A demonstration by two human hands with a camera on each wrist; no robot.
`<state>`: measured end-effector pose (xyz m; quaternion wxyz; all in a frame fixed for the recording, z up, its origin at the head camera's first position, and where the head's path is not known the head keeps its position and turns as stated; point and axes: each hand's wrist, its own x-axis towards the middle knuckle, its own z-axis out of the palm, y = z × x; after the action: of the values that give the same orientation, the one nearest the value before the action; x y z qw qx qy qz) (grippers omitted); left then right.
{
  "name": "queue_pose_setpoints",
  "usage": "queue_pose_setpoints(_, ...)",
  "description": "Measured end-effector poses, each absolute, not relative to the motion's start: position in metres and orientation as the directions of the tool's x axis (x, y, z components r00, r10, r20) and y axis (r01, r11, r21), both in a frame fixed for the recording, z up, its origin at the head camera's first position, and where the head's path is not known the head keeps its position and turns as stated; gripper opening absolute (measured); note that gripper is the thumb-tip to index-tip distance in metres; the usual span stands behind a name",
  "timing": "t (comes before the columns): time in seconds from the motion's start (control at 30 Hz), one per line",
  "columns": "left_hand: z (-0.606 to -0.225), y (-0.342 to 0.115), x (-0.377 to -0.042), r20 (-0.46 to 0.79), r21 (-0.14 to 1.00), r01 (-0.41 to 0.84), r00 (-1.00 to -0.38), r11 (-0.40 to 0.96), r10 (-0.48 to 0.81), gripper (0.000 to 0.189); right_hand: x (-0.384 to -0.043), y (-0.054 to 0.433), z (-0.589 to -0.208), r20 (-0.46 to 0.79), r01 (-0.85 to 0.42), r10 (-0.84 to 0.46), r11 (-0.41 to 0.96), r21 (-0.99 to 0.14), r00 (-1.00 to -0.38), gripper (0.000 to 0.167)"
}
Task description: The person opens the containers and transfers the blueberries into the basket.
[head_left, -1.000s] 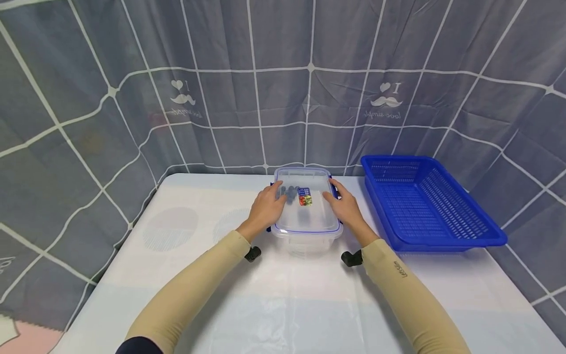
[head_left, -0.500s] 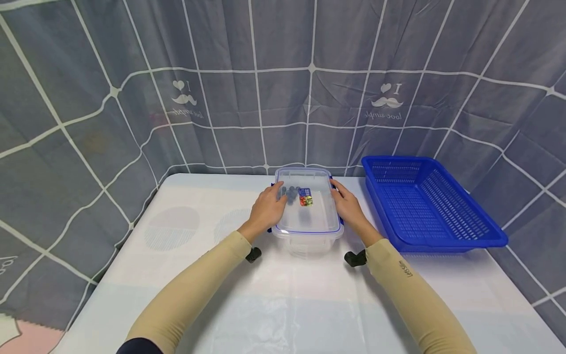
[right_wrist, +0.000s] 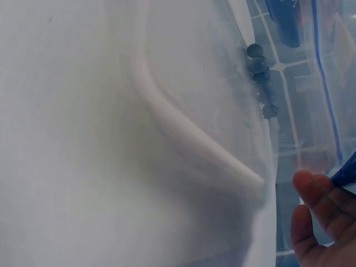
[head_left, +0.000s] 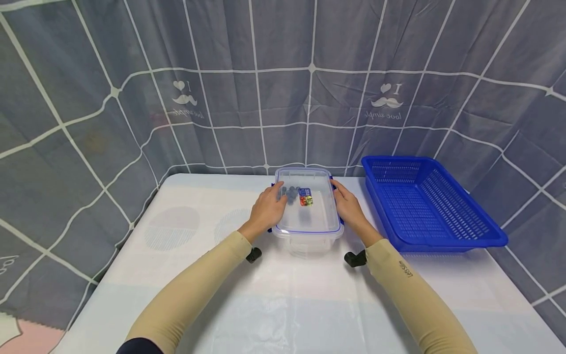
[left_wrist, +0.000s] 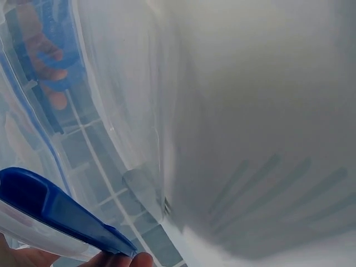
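A clear plastic food container [head_left: 306, 241] with a blue-sealed lid [head_left: 316, 214] stands on the table. Small dark blue round things [head_left: 290, 194] show through the lid, left of a colourful label [head_left: 305, 196]. My left hand [head_left: 267, 209] grips the left side, its thumb over the lid's edge. In the left wrist view, its fingertips lie at a blue side clip [left_wrist: 55, 203], which sticks out from the wall. My right hand [head_left: 351, 211] holds the right side, thumb near the lid's rim. The right wrist view has its bent fingers [right_wrist: 311, 192] beside another blue clip [right_wrist: 346, 171].
To the right stands a blue perforated plastic basket [head_left: 424, 211], with nothing in it. A white cloth with pale patterns covers the table [head_left: 283, 305]. Behind it hangs a grey curtain [head_left: 283, 98] with white grid lines. Black wrist cameras [head_left: 355, 259] sit under the forearms.
My right thumb has drawn back from over the lid to its right edge, the right wrist shifting slightly right. The left hand, the container and the basket stay in place.
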<state>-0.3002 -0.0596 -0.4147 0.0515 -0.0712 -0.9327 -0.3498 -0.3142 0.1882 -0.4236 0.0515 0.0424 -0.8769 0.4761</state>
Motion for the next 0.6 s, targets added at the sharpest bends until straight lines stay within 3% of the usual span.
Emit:
queue_pose_setpoints(0.37, -0.414, -0.059, -0.301, 0.141, 0.649, 0.164, -0.985, 0.743, 0.094, 0.054, -0.316, 0.189, -0.423, 0.127, -0.122, -0.028, 0.537, -0.835, -0.992, 0.046)
queue_pose_setpoints(0.6, -0.414, -0.059, -0.299, 0.140, 0.650, 0.160, -0.986, 0.743, 0.090, 0.054, -0.317, 0.202, -0.443, 0.085, -0.099, -0.051, 0.461, -0.882, -0.995, 0.047)
